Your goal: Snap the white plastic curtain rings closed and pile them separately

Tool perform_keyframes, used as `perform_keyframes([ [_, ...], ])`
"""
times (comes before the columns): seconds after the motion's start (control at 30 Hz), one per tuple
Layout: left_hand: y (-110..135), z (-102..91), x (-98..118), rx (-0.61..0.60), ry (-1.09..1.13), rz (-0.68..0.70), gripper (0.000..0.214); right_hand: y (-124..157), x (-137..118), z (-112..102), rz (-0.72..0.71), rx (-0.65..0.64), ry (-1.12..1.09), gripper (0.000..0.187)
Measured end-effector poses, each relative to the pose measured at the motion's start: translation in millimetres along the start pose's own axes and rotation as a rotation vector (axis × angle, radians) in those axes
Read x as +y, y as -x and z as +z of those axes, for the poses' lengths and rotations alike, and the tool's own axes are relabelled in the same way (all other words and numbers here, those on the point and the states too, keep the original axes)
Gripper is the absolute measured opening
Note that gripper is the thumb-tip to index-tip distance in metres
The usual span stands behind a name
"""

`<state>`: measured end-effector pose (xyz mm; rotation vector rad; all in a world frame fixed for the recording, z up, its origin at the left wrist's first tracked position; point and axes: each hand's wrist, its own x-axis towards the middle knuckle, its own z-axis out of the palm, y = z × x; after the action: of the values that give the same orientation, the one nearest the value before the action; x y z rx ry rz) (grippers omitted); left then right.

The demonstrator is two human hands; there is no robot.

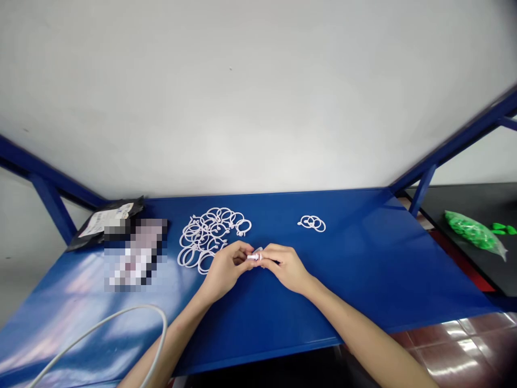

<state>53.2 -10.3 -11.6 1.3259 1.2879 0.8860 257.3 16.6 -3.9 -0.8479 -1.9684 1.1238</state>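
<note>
Both my hands meet above the front middle of the blue table, fingertips pinched together. Between them is a white curtain ring (253, 257), seen nearly edge-on and mostly covered by the fingers. My left hand (226, 268) is closed on its left side. From the right, my right hand (285, 265) grips the same piece with thumb and forefinger. A heap of white curtain rings (197, 250) with small eyelets lies just left of my left hand. Farther back on the right, a few more rings (317, 223) overlap one another.
A black plastic parcel (107, 221) with a white label lies at the table's left, beside a blurred-out item (139, 250). A white cable (121, 311) arches over my left forearm. Blue frame bars (424, 186) flank the blue table (363, 269). At right, a bag of green pieces (470, 230) rests on a dark surface.
</note>
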Motion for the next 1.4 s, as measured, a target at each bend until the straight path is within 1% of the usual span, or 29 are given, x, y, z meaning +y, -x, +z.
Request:
perform_keyframes([
  [0.07,0,0.8,-1,-0.024,0.026,0.004,0.033,0,0,1,-0.023,-0.013,-0.005,0.025],
  [0.17,0,0.3,0,-0.068,0.039,0.024,0.034,1,1,0,-0.009,-0.036,-0.019,0.024],
  [0.3,2,-1.9,4,-0.119,0.011,0.044,0.029,0,0,0,0.059,-0.049,-0.059,0.022],
  [0.43,4,-2.7,8,-0.168,-0.001,0.062,0.030,-1,-2,1,0.144,-0.045,-0.136,0.023],
  [0.53,5,-2.4,8,-0.160,-0.048,0.113,0.030,-2,0,2,0.219,-0.036,-0.233,0.026],
  [0.6,4,-2.9,5,-0.122,-0.152,0.178,0.024,-3,2,1,0.243,-0.014,-0.292,0.031],
  [0.63,4,-3.7,2,-0.086,-0.238,0.226,0.020,-3,3,1,0.247,0.006,-0.307,0.033],
  [0.7,2,-6.3,-4,0.024,-0.459,0.341,0.017,-4,5,-1,0.249,0.060,-0.306,0.035],
  [0.8,-1,-11.9,-13,0.215,-0.783,0.499,0.022,-4,6,-5,0.235,0.111,-0.239,0.033],
  [0.9,-2,-15.7,-13,0.306,-1.005,0.554,0.022,-3,7,-7,0.181,0.101,-0.111,0.032],
  [0.97,0,-15.3,-8,0.357,-1.053,0.556,0.025,-2,8,-7,0.125,0.089,-0.009,0.029],
  [1.03,3,-11.9,0,0.379,-0.991,0.561,0.030,0,10,-4,0.065,0.085,0.088,0.027],
  [1.07,5,-9.3,4,0.363,-0.927,0.562,0.029,0,11,-3,0.031,0.085,0.134,0.027],
  [1.13,10,-3.2,11,0.291,-0.769,0.533,0.025,1,14,0,-0.051,0.088,0.221,0.026],
  [1.2,13,2.8,14,0.226,-0.624,0.449,0.021,2,16,3,-0.141,0.093,0.300,0.026],
  [1.27,14,7.4,14,0.200,-0.510,0.349,0.018,3,17,4,-0.202,0.096,0.360,0.027],
  [1.33,14,9.9,14,0.188,-0.418,0.274,0.018,4,16,4,-0.220,0.092,0.386,0.027],
  [1.4,13,10.0,14,0.195,-0.350,0.234,0.019,4,14,4,-0.208,0.076,0.375,0.028],
])
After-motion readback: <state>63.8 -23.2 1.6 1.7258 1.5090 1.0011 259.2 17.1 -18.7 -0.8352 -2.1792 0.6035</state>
